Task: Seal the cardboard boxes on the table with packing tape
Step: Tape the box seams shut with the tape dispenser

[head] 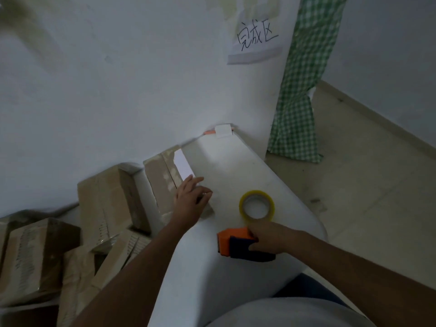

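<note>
Left hand on a cardboard box, right hand gripping the tape dispenser on the white worktop.

The picture is dim and soft, so the print on the boxes piled at the worktop's left end cannot be read, and the lowest ones run off the left edge of the view. The cardboard box (162, 185) under the left hand (190, 201) lies against the wall at the worktop's back edge; its near right corner is hidden by that hand, which rests on it with fingers loosely spread and slightly bent, gripping nothing. The right hand (271, 234) curls round the orange and dark blue tape dispenser (238, 244) near the worktop's front edge, covering its right part. The yellowish packing tape roll (257, 205) lies flat just behind the dispenser, whether touching it I cannot tell. Both forearms reach in from the bottom of the view.
</note>
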### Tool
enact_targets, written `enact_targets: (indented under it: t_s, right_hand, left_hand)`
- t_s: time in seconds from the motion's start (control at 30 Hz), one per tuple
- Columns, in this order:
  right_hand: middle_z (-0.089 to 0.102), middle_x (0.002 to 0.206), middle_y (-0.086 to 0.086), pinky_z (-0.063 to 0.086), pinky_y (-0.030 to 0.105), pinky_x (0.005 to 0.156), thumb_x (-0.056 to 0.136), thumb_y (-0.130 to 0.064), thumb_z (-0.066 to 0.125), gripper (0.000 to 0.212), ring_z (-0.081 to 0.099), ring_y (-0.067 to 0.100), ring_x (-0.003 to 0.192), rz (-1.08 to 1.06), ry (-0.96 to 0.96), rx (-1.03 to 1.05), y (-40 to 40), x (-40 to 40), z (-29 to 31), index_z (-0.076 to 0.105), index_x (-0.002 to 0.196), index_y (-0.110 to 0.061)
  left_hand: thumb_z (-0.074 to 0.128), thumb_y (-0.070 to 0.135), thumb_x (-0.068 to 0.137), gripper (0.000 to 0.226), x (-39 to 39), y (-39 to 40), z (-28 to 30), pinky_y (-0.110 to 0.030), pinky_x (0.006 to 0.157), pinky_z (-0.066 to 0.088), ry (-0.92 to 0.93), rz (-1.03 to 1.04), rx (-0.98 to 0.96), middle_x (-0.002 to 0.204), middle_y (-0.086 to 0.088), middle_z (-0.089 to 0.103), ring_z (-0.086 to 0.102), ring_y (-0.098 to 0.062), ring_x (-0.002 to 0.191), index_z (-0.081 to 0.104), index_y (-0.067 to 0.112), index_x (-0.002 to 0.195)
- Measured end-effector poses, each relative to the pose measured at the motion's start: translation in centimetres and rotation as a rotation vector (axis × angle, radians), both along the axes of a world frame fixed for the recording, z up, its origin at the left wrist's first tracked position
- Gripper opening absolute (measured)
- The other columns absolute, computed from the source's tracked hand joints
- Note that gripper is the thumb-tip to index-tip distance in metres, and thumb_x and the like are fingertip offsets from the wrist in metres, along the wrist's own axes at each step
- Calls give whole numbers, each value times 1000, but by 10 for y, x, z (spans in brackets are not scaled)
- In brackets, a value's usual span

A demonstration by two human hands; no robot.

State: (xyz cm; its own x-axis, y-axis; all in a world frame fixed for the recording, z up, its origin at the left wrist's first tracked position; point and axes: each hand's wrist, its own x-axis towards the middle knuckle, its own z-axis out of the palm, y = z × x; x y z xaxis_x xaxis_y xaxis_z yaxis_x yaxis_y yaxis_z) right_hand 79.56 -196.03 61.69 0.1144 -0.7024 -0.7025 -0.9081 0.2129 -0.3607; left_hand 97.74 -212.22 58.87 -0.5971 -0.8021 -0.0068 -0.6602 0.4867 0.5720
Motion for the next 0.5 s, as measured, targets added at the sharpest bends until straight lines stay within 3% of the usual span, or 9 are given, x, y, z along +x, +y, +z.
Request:
enact_targets:
  t_s: [0.2, 0.33, 0.4, 0.5]
  right_hand:
    - [56, 122, 12, 43, 32, 76, 99, -31, 50, 39, 57, 26, 106, -75, 58, -58, 29, 26, -33, 46, 130, -8]
    - [61, 101, 9, 43, 30, 69, 99, -34, 45, 26, 60, 23, 91, -293, 66, -238, 27, 23, -38, 57, 95, -11]
    - [65, 92, 8, 48, 30, 67, 100, -34, 48, 26, 62, 20, 82, -569, -139, -293, 13, 22, -35, 59, 91, -12]
    - [67, 99, 4, 55, 27, 72, 100, -29, 51, 26, 67, 17, 84, -939, -522, -247, -22, 25, -31, 61, 114, -9]
  left_hand:
    - [62, 28, 96, 18, -1, -3, -2, -40, 115, 17, -4, 1, -8, 145, 1, 50, 23, -22, 147, 75, 19, 104]
    - [61, 28, 96, 18, -1, -1, 0, -37, 114, 15, 1, 7, -9, 146, 2, 50, 22, -21, 147, 75, 19, 103]
    - [60, 28, 97, 18, -1, 2, 1, -39, 115, 14, 4, 1, -6, 147, 3, 48, 21, -21, 148, 74, 19, 104]
    - [58, 29, 98, 19, 1, 5, 2, -41, 116, 13, 2, -16, -1, 148, 5, 46, 18, -19, 149, 73, 20, 105]
